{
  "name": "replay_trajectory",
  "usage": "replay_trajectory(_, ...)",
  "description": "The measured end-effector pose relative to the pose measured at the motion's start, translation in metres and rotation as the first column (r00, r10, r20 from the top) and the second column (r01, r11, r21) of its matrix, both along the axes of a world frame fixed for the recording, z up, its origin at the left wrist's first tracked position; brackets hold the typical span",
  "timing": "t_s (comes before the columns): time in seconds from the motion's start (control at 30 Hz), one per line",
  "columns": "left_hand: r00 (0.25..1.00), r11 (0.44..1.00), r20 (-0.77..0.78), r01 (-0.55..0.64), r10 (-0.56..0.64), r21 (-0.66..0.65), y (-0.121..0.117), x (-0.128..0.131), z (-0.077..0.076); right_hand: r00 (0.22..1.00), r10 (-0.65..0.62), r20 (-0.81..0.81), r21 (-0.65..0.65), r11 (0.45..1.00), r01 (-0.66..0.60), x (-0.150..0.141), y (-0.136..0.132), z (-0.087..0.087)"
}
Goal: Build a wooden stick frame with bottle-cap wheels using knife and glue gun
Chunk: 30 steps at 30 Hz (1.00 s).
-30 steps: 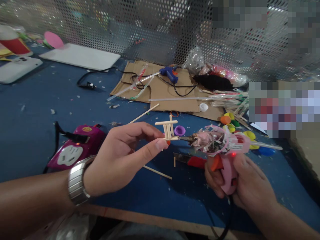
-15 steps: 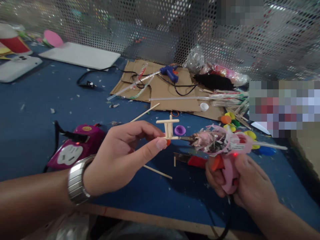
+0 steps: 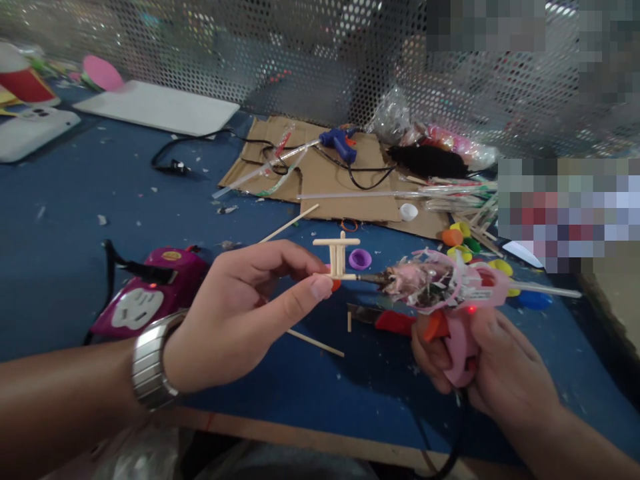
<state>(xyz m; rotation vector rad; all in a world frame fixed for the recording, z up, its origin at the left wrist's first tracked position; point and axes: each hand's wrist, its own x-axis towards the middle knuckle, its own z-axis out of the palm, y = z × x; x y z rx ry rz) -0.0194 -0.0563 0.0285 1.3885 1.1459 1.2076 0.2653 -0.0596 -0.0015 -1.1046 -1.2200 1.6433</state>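
Between thumb and fingers, my left hand pinches a small frame of wooden sticks, with upright sticks joined by a crosspiece at the top and one at the bottom. Something orange peeks out by the thumb tip. My right hand is wrapped round the handle of a pink glue gun, fingers at its orange trigger. The gun's dark nozzle meets the right end of the bottom crosspiece, or nearly so. Stringy glue residue coats its barrel, and a clear glue stick juts from its back.
A purple power strip lies left, a red-handled knife below the gun. Behind are a purple cap, cardboard with a blue glue gun, and colored caps. Loose sticks lie nearby; a perforated metal screen stands behind.
Almost nothing differs. The stick frame and the pink glue gun keep their places against each other, while the view has shifted very slightly.
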Motion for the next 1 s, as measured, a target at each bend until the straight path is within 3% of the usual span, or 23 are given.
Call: replay_trajectory(1.0, 0.999, 1.0, -0.04, -0.016, 0.015, -0.017, 0.0006, -0.0011, -0.0001, 0.997, -0.01, -0.076, -0.03, 1.0, 0.008, 0.0002, 0.0001, 0.0035)
